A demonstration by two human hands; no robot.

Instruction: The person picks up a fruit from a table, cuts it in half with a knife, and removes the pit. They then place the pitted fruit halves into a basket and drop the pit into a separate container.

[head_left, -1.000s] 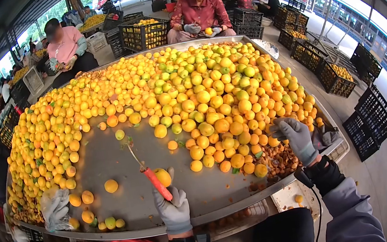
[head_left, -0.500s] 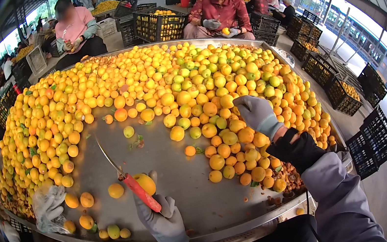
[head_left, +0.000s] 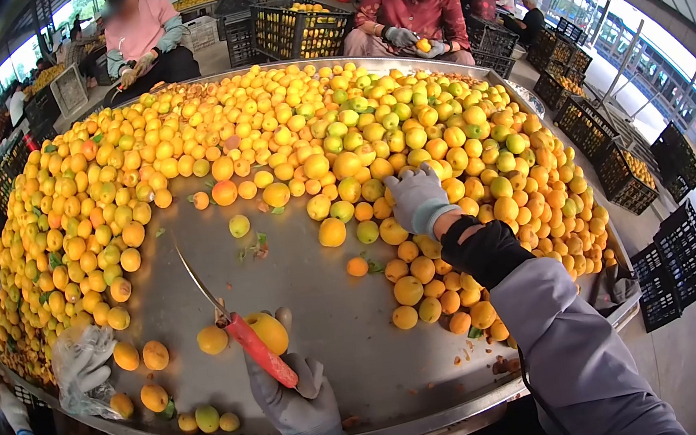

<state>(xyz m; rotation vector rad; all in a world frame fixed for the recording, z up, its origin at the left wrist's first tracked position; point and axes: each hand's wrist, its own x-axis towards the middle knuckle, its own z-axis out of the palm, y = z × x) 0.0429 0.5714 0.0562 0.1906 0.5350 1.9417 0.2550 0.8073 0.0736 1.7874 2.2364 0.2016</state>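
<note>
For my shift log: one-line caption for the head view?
Gloved left hand holds a red-handled knife and fruit; right hand reaches into the fruit pile.

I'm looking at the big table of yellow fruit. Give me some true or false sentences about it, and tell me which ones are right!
1. The left hand holds a knife with a red handle. True.
2. The left hand also holds a fruit. True.
3. The right hand rests flat on bare table. False: it reaches into the fruit pile.
4. Both hands are bare. False: both wear grey gloves.
5. The crates behind the table are all empty. False: one holds yellow fruit.
</note>
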